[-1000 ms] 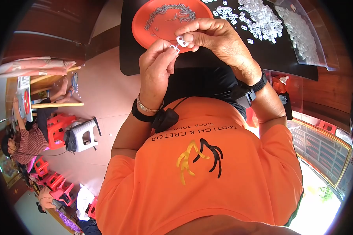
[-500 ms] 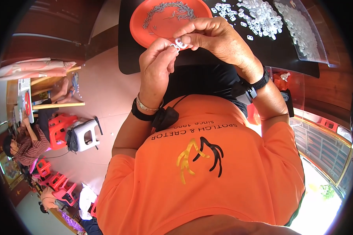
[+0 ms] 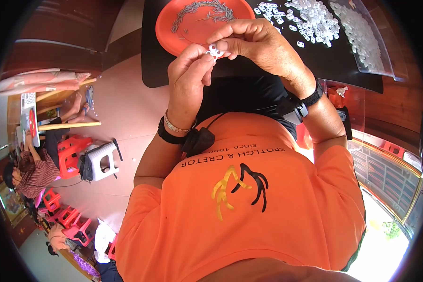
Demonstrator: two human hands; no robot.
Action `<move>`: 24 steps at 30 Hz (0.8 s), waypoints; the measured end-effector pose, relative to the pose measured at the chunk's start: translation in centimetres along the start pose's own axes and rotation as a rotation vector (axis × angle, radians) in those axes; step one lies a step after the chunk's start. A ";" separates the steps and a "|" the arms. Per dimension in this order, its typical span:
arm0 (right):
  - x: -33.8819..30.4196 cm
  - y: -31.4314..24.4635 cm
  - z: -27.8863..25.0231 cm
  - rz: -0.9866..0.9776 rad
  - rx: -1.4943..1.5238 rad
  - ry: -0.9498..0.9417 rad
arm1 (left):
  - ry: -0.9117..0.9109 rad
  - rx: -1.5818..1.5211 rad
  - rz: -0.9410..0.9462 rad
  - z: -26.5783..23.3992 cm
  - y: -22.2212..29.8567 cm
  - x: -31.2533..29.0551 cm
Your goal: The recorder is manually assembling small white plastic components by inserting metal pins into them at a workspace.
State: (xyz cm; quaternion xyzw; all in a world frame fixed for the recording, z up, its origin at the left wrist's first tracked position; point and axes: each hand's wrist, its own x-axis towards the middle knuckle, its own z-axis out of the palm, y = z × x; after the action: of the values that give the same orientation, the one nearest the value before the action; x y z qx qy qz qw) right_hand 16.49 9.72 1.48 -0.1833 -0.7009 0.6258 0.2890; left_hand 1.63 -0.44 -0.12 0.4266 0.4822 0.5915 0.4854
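Note:
Both hands meet above the near rim of a round orange-red plastic tray (image 3: 167,43). Between them are small white plastic pieces with holes (image 3: 215,50), set close together; whether they are joined I cannot tell. My left hand (image 3: 189,75) pinches one side between thumb and curled fingers. From the other side, my right hand (image 3: 263,47) grips with thumb and index finger. Fingertips hide part of the pieces. Inside the tray, many thin grey nail-like pins (image 3: 211,9) lie mostly in a curved band.
Loose white two-holed pieces (image 3: 315,23) are heaped on the black table (image 3: 150,70), right of the tray. Farther right, a clear plastic bin (image 3: 387,66) holds more. At left stand red stools (image 3: 70,155) and a white stool (image 3: 103,162), with a seated person (image 3: 37,176) beyond.
The white pieces have turned slightly and sit closer together between my fingertips. Both hands stay in nearly the same place, still pinching.

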 end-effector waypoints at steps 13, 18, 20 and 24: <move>-0.1 -0.3 -0.4 0.023 -0.056 -0.019 | 0.030 -0.083 -0.006 -0.2 -0.4 0.2; 2.3 -2.9 -0.7 -0.204 -0.478 0.088 | 0.118 -0.168 -0.018 -0.5 -0.3 0.4; 4.2 -1.7 -3.1 -0.558 -1.036 -0.102 | 0.135 -0.174 -0.018 0.0 0.1 0.2; 5.0 -2.5 -3.4 -0.306 -0.992 -0.046 | 0.155 -0.135 0.000 -1.0 -0.4 0.3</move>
State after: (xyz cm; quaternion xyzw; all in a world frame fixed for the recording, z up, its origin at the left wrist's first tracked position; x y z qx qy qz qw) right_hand 15.14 15.06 5.00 -0.1800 -0.9382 0.1726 0.2401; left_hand 0.68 -0.30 -0.70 0.3458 0.4773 0.6538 0.4745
